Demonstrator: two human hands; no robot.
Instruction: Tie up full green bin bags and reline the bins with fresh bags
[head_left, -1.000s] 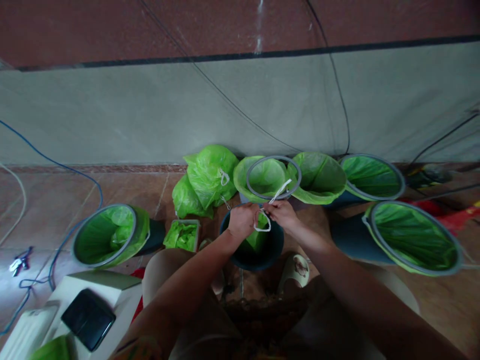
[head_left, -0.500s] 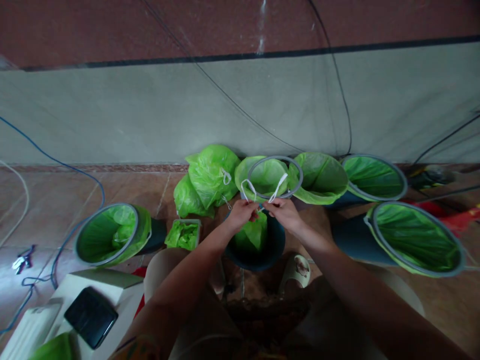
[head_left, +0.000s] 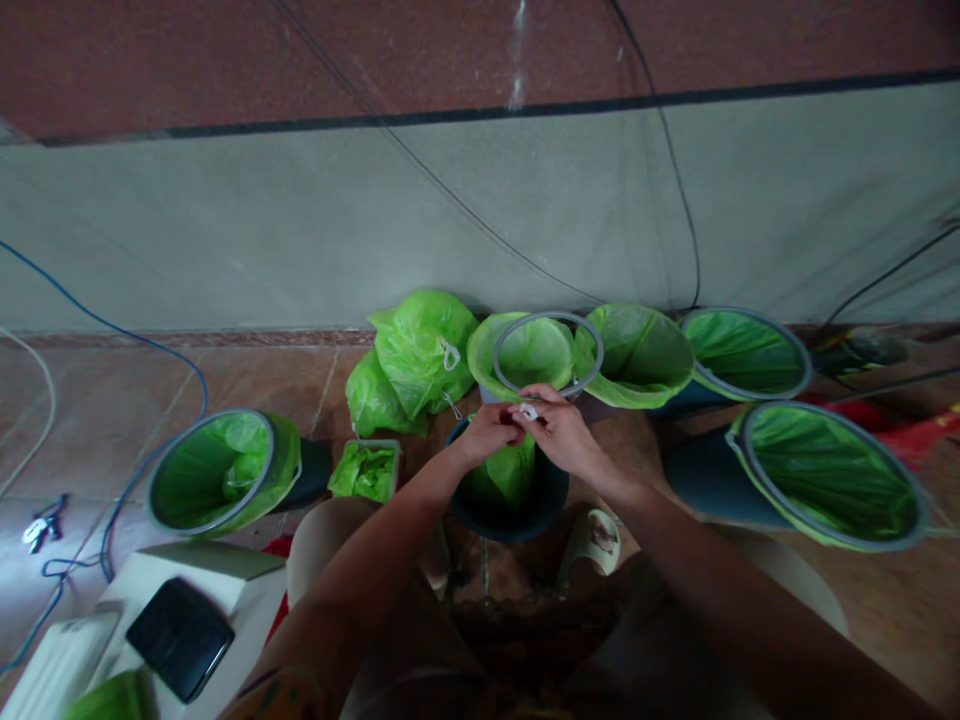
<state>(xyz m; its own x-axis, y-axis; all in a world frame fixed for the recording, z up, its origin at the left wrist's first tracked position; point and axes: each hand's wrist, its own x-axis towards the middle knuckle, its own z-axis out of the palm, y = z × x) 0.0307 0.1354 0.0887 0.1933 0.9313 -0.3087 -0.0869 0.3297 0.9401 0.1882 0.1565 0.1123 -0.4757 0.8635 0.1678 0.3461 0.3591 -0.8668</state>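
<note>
My left hand (head_left: 491,432) and my right hand (head_left: 559,428) meet above a dark blue bin (head_left: 551,505). Both have their fingers closed on a white drawstring (head_left: 528,411), part of which shows as a small loop between them. Below hangs a green garbage bag (head_left: 506,475), its lower part down inside the bin; the fingers hide its gathered top. Just beyond my hands, a grey ring (head_left: 602,352) leans over a bin lined with green (head_left: 491,345).
Tied green bags (head_left: 424,345) lean by the wall. Lined bins stand left (head_left: 225,470) and right (head_left: 832,480). A small tub (head_left: 367,470) of green plastic sits near my left knee. A phone (head_left: 180,638) rests on a white box; a blue cable (head_left: 150,345) crosses the floor.
The two long white drawstring loops that stood up from my fingers are now gathered into a small bit between my hands. My right hand has turned over, closer to my left.
</note>
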